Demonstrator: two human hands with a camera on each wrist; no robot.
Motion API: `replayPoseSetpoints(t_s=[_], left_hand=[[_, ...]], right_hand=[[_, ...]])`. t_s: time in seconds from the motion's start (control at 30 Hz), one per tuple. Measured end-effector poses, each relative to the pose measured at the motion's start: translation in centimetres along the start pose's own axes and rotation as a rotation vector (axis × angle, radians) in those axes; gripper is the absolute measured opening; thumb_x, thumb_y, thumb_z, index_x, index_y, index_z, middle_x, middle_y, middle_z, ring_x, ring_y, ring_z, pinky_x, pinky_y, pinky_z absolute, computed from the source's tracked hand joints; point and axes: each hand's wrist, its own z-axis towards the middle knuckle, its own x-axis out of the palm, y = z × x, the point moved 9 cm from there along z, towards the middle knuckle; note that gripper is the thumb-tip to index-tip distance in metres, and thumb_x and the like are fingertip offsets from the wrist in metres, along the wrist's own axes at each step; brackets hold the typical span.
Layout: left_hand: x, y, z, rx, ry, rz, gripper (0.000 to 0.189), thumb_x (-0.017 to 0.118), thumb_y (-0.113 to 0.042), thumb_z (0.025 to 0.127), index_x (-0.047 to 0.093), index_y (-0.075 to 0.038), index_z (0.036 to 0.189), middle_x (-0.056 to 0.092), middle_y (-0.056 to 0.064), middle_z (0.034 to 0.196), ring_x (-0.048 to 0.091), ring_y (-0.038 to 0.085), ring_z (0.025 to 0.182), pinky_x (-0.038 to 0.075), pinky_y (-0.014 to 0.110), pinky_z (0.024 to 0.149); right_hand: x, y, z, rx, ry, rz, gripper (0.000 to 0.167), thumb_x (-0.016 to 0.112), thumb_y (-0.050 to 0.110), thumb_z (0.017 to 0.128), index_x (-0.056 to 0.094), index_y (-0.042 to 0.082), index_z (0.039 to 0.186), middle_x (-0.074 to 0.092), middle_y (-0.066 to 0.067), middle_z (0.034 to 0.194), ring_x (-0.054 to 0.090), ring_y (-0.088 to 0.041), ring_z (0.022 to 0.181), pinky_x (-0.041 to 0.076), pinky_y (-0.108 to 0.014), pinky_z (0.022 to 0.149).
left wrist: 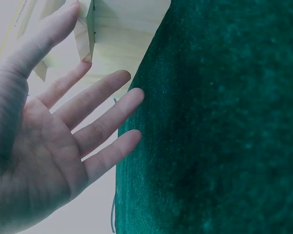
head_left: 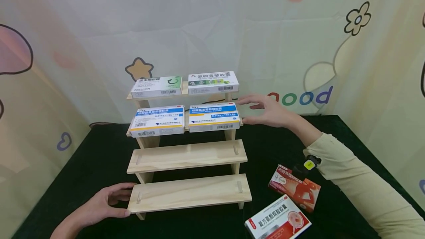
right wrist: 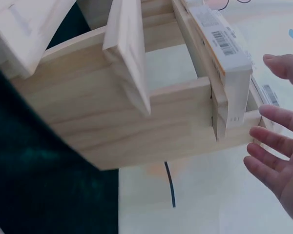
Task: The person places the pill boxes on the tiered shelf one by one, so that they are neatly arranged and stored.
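A pale wooden stepped rack [head_left: 187,194] stands on the dark cloth with medicine boxes on its two upper tiers. My left hand [head_left: 99,205] is at the left end of the lowest tier, thumb and index fingertips by the board's corners; in the left wrist view the other fingers [left wrist: 101,100] extend freely. My right hand [head_left: 270,111], fingers spread, hovers beside the right-hand blue-and-white medicine box [head_left: 214,116] on the second tier from the top. The right wrist view shows a gap between that hand [right wrist: 285,161] and the box [right wrist: 239,83]. A matching blue-and-white box [head_left: 157,121] sits to its left.
Two white-and-green boxes, left [head_left: 156,86] and right [head_left: 213,83], lie on the top tier. A red box [head_left: 295,187] and a white-and-red box [head_left: 278,218] lie on the dark cloth [head_left: 109,154] at right. A printed curtain [head_left: 212,40] hangs behind.
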Motion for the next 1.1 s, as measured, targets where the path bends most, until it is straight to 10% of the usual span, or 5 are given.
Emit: replayPoseSetpoints(t_s=[0.83,1.1], left_hand=[[-0.1,-0.1,0.1,0.003,-0.002,0.004,0.062,0.063,-0.009,0.084,0.031,0.013,0.132,0.045,0.033,0.124,0.053,0.036,0.105,0.044,0.054,0.083],[0.1,0.0,0.0,0.019,0.019,-0.015,0.060,0.061,-0.008,0.085,0.030,0.013,0.132,0.043,0.035,0.125,0.057,0.011,0.100,0.043,0.053,0.084]], right_hand=[[-1.1,-5.4,-7.6,0.238,-0.061,-0.168,0.068,0.067,0.032,0.081,0.038,0.003,0.134,0.046,-0.019,0.129,0.044,-0.034,0.114,0.037,-0.053,0.093],[-0.7,-6.3,-10.2,0.308,-0.071,-0.209,0.072,0.067,0.036,0.080,0.037,0.000,0.134,0.046,-0.022,0.127,0.046,-0.036,0.111,0.038,-0.052,0.091]])
